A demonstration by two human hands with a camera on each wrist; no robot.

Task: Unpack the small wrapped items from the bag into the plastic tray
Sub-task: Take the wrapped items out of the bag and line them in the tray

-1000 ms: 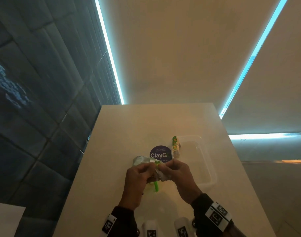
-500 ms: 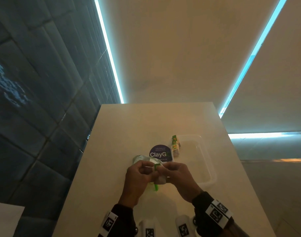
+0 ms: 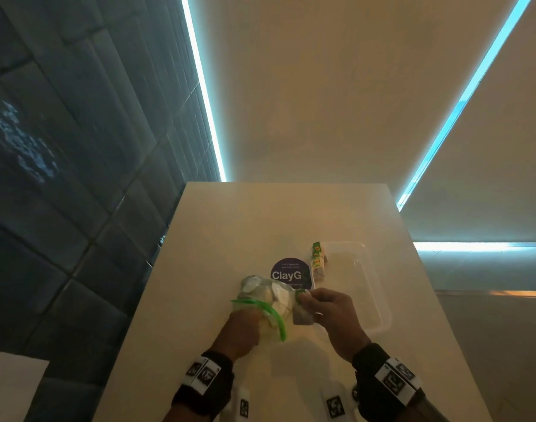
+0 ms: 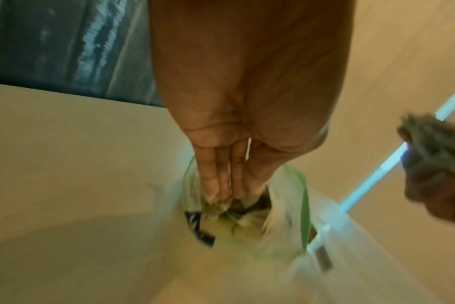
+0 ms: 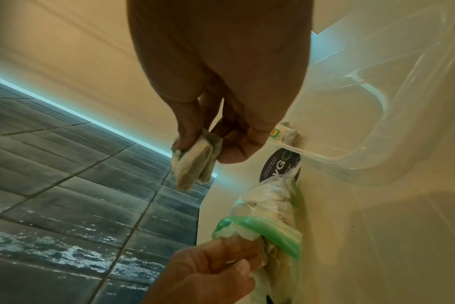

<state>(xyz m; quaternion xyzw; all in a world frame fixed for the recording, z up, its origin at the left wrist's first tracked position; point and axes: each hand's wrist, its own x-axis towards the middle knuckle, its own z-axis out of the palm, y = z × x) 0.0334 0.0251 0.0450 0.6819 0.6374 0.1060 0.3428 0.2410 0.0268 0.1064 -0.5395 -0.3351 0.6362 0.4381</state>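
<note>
The left hand (image 3: 245, 325) has its fingers (image 4: 216, 181) held straight and close together, pushed into the mouth of the clear plastic zip bag with the green seal strip (image 3: 268, 303), which lies on the pale counter (image 3: 230, 233). In the right wrist view that hand seems to bunch the bag's rim, so how firmly it grips I cannot tell. If the bag is not held down, it may drag along with the fingers and spill more packets onto the counter.

Right of those fingers, the right hand (image 3: 330, 315) pinches a small pale wrapped packet (image 5: 192, 164) between thumb and fingertips, clear of the bag. The pinch takes only its top edge; it could slip and fall short of the clear plastic tray (image 3: 379, 303), just right of the fingers. Beyond the fingers, green-and-yellow packets (image 3: 317, 263) sit at the tray's left rim.
</note>
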